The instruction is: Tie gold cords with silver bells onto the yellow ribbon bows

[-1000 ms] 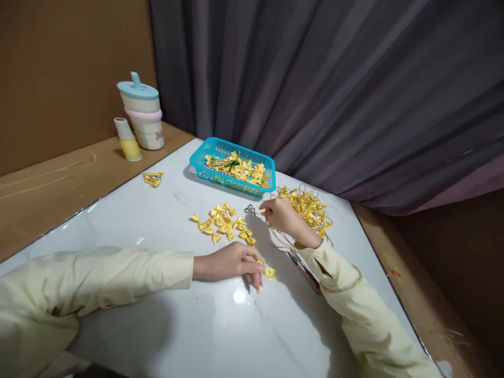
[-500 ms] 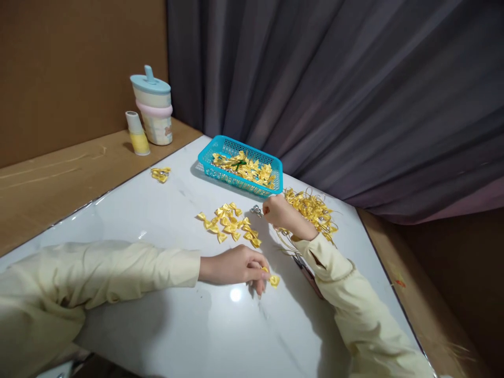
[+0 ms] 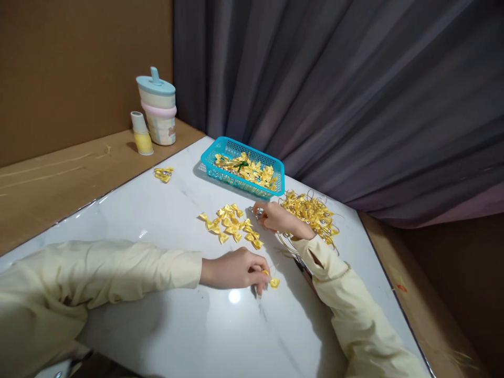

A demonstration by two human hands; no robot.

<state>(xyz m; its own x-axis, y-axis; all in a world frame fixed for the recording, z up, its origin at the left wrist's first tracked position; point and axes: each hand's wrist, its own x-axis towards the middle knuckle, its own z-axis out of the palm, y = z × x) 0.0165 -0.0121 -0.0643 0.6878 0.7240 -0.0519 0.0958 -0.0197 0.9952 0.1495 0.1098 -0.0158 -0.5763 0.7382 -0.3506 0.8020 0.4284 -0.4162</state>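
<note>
My left hand (image 3: 242,270) rests low over the table, its thumb and fingers pinching a yellow ribbon bow (image 3: 274,283). Farther back, my right hand (image 3: 277,218) reaches to a few small shiny silver pieces (image 3: 258,212). Its fingers are apart around them, and the fingertips are partly hidden. Loose yellow bows (image 3: 229,223) lie spread out between the two hands. Beside my right wrist is a heap of yellow bows with thin cords and silver bits (image 3: 309,210). A cutting tool with dark handles (image 3: 303,269) lies partly covered by my right sleeve.
A turquoise mesh basket (image 3: 212,169) holding yellow bows stands at the back of the white table (image 3: 189,336). A small yellow bunch (image 3: 163,174) lies at the left. Beyond it are a blue-lidded tumbler (image 3: 159,113) and paper cups (image 3: 142,137). A grey curtain (image 3: 315,79) hangs behind.
My right hand has shifted slightly left and down, and its closed fingers have opened out over the silver pieces. My left hand still holds the bow. The camera view has shifted slightly.
</note>
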